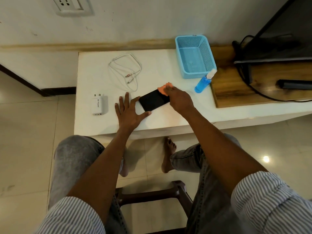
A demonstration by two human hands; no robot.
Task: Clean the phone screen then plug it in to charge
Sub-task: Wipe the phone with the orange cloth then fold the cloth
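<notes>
A: Phone [154,102] lies flat and screen-up on the white table [94,125], turned at an angle, between the two hands.

B: Who has hold of it?

A: The left hand [128,112] is spread wide and flat on the table, forefinger and thumb set against the phone's near end to brace it, not curled round it. The right hand [179,98] presses an orange cloth [166,87] onto the far end of the glass, fingers bent over the cloth.

B: How will it handle?

A: Stiff, thin and light, I'd say, and likely to skate on that smooth top under a rub, hence the bracing. The glass face is the fragile part. To lift it I would pinch the two long edges near the middle, keeping fingertips off the wiped screen.

B: And the charging gear?

A: A white cable [125,71] lies coiled behind the phone, both plugs free. The white charger [98,104] lies just left of the left hand, nothing plugged into it. The wall socket [70,5] is well above the table. A blue spray bottle [203,83] lies tipped beside the blue basket [194,56].
</notes>
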